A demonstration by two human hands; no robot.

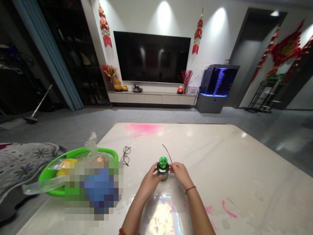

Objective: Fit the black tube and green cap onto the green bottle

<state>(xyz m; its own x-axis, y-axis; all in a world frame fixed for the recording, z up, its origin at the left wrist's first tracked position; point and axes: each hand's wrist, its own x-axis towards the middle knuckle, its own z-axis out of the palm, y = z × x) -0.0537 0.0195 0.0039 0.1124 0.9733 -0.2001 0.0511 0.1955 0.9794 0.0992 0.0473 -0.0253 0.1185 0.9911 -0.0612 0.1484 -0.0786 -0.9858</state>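
Observation:
A small dark green glass bottle with a bright green ridged cap (163,162) stands upright on the pale marble-patterned table (207,147). My left hand (151,180) is wrapped round the bottle's left side, thumb in front. On the other side, my right hand (179,173) has its fingers pinched together close beside the bottle, at the lower end of a thin dark stick (167,152). That stick slants up and to the left behind the bottle. A red string bracelet circles the right wrist.
Thin-framed glasses (126,155) lie left of the bottle. A green basket (80,150) with plastic bags stands at the left, partly covered by a pixelated patch. Pink marks (229,210) and a thin stick are at the right front.

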